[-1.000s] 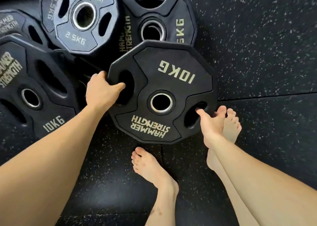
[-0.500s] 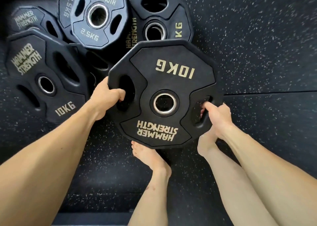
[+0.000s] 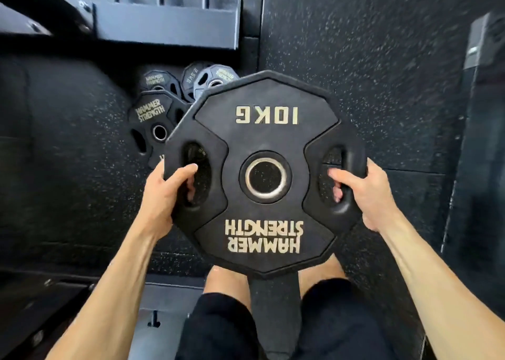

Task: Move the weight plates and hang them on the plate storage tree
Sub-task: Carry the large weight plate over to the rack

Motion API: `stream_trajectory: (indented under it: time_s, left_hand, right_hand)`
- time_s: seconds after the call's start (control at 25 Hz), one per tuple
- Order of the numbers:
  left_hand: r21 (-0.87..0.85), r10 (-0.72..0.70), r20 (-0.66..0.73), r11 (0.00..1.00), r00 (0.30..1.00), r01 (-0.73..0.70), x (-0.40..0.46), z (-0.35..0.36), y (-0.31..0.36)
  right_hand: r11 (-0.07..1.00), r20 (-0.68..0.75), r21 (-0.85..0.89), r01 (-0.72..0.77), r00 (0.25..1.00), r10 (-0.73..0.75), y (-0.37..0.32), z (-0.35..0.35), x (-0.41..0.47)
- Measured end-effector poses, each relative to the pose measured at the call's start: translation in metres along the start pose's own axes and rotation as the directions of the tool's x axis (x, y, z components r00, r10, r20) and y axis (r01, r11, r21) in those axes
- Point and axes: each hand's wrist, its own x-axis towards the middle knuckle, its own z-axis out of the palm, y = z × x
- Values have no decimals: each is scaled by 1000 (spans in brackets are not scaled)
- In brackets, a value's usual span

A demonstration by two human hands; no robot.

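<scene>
Black rubber 12-sided plate (image 3: 266, 130), "10KG" + "HAMMER STRENGTH", held up w/ left hand (image 3: 161, 195) & right hand (image 3: 366, 193) both clenched thru grip slots. Black speckled rubber floor (image 3: 369, 59), more plates (image 3: 157, 119) behind.

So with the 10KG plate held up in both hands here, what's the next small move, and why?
Probably carry the black rubber 10KG plate up toward the grey steel rack at top left. The left hand and right hand each grip a handle slot, and the plate is off the black speckled floor.
</scene>
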Motion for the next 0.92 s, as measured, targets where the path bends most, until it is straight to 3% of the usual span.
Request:
stream_trajectory:
  time_s: [0.12, 0.16, 0.32, 0.52, 0.72, 0.92]
  left_hand:
    - [-265, 82, 136, 963, 987, -43, -97, -31, 46]
    - [-304, 120, 103, 949, 987, -84, -149, -43, 72]
    - [-330, 181, -89, 922, 979, -201, -223, -57, 101]
    - [-369, 270, -256, 860, 928, -352, -314, -86, 117]
    - [-415, 227, -517, 776, 825, -475, -378, -87, 97]
    - [-474, -16, -793, 644, 609, -600, -456, -29, 40]
  right_hand:
    - [991, 69, 11, 135, 988, -136, -70, -17, -87]
    - [986, 85, 12, 167, 982, -167, -99, -18, -133]
    - [958, 65, -23, 285, 957, -283, -149, -15, -199]
    - [903, 168, -28, 429, 893, -418, -193, -1, -265]
    - [824, 322, -58, 564, 792, -519, -223, 22, -281]
    - [753, 652, -121, 647, 624, -431, -235, 39, -291]
